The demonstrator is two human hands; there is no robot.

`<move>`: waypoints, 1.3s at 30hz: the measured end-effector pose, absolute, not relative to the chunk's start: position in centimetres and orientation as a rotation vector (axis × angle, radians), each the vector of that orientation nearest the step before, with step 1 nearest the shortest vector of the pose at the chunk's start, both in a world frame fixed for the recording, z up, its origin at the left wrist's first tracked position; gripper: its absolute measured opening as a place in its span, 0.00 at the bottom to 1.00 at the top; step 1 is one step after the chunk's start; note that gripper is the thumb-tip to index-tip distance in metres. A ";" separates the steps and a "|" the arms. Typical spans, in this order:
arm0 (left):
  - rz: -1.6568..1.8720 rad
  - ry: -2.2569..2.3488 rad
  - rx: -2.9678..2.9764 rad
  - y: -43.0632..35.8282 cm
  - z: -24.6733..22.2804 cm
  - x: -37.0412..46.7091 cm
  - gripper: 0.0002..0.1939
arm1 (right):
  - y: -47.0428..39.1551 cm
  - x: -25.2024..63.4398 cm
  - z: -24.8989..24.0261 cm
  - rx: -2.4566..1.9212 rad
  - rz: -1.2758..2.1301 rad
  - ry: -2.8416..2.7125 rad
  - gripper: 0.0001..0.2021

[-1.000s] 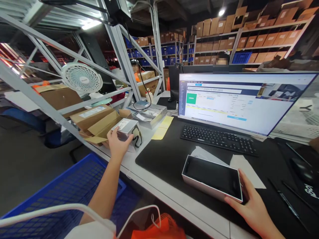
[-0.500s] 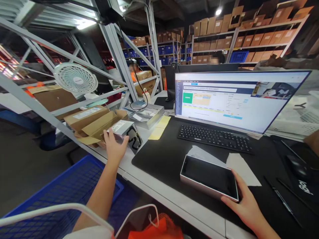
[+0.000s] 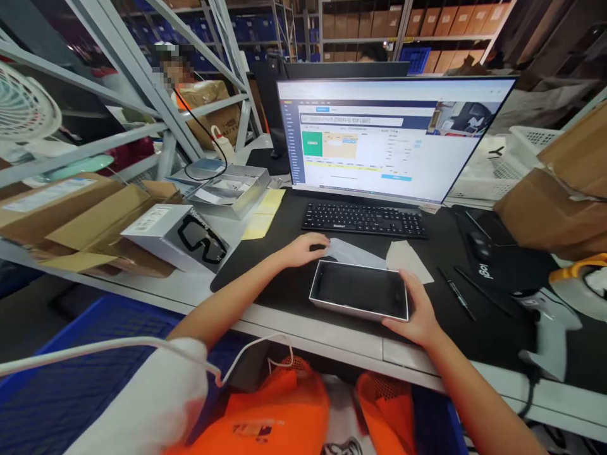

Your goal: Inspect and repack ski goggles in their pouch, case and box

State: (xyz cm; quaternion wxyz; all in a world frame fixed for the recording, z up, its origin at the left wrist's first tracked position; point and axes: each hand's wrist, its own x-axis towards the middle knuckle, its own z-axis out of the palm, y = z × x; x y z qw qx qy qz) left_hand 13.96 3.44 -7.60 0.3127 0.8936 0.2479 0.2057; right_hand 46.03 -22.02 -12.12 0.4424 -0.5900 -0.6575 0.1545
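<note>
A shallow white-edged box (image 3: 327,306) with a dark flat device (image 3: 360,289) inside rests on the black mat (image 3: 279,297). My right hand (image 3: 417,311) grips its right end, thumb at the front and fingers behind. My left hand (image 3: 306,248) is above the mat, left of the box, fingertips at the edge of a translucent sheet (image 3: 355,254); its fingers are bent together, and whether they pinch the sheet is unclear. A pale paper piece (image 3: 408,260) lies behind the box.
Behind the mat stand a keyboard (image 3: 363,220) and a lit monitor (image 3: 351,151). At left are a goggles box (image 3: 180,237), open cardboard boxes (image 3: 104,218) and a grey tray (image 3: 232,193). Pens (image 3: 458,294), a mouse (image 3: 478,245) and a scanner (image 3: 545,328) lie right.
The view has turned right and down. My left hand has left the goggles box and moved right to the translucent sheet. My right hand still holds the white-edged box.
</note>
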 end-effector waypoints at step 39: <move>0.139 0.012 2.696 -6.5 -1.7 25.6 0.22 | -17.8 45.6 -5.3 -1.662 0.979 -0.946 0.27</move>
